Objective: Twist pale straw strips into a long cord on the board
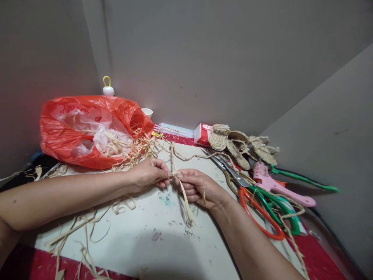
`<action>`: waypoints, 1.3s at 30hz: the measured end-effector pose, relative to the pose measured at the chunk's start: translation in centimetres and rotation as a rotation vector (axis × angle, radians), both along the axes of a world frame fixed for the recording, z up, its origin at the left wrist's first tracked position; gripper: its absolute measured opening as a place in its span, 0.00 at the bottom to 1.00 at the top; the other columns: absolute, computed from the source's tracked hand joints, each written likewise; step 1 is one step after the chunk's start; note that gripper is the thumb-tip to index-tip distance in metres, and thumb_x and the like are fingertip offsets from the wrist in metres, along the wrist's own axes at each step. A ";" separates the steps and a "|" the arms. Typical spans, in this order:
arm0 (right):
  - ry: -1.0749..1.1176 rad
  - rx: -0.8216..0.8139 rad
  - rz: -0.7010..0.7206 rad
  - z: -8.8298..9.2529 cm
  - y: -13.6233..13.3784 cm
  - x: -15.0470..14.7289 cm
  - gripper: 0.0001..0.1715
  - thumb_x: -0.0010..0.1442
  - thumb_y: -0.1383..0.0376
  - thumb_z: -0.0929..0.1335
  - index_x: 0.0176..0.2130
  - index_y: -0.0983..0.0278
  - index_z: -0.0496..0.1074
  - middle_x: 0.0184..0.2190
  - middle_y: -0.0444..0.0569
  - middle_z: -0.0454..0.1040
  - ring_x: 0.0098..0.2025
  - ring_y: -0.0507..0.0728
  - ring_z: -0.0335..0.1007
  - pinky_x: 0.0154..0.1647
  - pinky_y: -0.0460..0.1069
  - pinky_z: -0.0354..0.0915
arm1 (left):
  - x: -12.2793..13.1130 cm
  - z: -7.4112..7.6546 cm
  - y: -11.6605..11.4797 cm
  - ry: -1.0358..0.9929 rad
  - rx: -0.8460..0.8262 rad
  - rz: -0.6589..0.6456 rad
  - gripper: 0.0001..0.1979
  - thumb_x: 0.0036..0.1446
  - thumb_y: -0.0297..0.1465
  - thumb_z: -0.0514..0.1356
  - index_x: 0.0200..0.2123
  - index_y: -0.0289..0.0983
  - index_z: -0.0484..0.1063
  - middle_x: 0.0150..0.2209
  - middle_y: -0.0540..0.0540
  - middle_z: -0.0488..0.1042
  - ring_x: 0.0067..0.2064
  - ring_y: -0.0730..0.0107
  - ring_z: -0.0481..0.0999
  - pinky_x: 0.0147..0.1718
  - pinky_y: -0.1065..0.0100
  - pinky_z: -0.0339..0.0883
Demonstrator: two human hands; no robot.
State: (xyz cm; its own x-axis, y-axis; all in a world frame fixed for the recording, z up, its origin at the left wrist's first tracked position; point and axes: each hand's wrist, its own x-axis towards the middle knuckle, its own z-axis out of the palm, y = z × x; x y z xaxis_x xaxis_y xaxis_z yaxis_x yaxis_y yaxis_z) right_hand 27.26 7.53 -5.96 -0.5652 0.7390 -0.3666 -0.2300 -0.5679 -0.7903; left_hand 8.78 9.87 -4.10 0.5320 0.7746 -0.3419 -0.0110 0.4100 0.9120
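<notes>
In the head view, the left forearm comes in from the left edge, rising slightly, and the left hand (153, 173) has its fingers curled inward, thumb and fingertips pinching. The right forearm slants up from the lower right; the right hand (198, 188) points leftward, thumb against its index finger — also in a pinch. The two sets of fingertips come together near the middle, just above a white board (145, 233).

Between them sits the lower end of a braided straw cord (172, 155), gripped by both hands. The finished braid runs away from the fingers toward the board's far edge, while a loose flat strand (186, 200) hangs from the pinch toward the wearer, beside the right hand's fingers.

Beyond the left hand lies a red plastic bag (52, 136) with raw straw (140, 153) spilling out. Right of the right hand — scissors (275, 227) and a pink glue gun (276, 186).
</notes>
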 end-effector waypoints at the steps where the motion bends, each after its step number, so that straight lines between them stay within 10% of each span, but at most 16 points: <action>1: -0.003 0.001 0.001 0.0 0.0 0.0 0.11 0.52 0.64 0.71 0.27 0.68 0.67 0.13 0.31 0.46 0.13 0.41 0.32 0.11 0.37 0.37 | 0.0 0.0 0.0 -0.002 -0.003 -0.008 0.07 0.46 0.26 0.64 0.23 0.32 0.67 0.21 0.46 0.73 0.23 0.78 0.70 0.25 0.74 0.66; 10: 0.002 -0.024 -0.011 0.1 -0.1 -0.2 0.11 0.51 0.65 0.71 0.25 0.68 0.66 0.13 0.31 0.46 0.14 0.41 0.32 0.10 0.37 0.36 | 0.0 0.0 0.2 0.092 0.115 -0.045 0.10 0.43 0.28 0.63 0.21 0.34 0.63 0.15 0.54 0.64 0.17 0.82 0.59 0.17 0.76 0.50; 22: 0.016 -0.052 -0.010 0.1 -0.2 -0.4 0.13 0.52 0.65 0.71 0.24 0.67 0.63 0.14 0.31 0.45 0.15 0.41 0.30 0.10 0.36 0.36 | -0.3 -0.6 -0.1 0.290 0.713 -0.052 0.06 0.50 0.28 0.57 0.25 0.35 0.62 0.21 0.56 0.59 0.23 0.80 0.57 0.23 0.75 0.52; 31: 0.001 0.002 0.014 0.1 -0.2 -0.6 0.13 0.53 0.62 0.71 0.28 0.70 0.69 0.14 0.31 0.44 0.15 0.41 0.31 0.11 0.38 0.36 | 0.0 -1.5 -0.3 0.074 0.468 -0.090 0.06 0.56 0.32 0.54 0.35 0.36 0.61 0.21 0.53 0.68 0.24 0.76 0.67 0.27 0.73 0.60; 39: -0.023 0.040 0.058 0.3 -0.3 -0.4 0.13 0.55 0.60 0.70 0.31 0.69 0.70 0.14 0.31 0.44 0.15 0.42 0.31 0.12 0.39 0.34 | 0.1 -1.1 0.3 -0.014 0.213 -0.180 0.11 0.55 0.37 0.57 0.29 0.36 0.61 0.20 0.54 0.66 0.16 0.83 0.55 0.16 0.77 0.49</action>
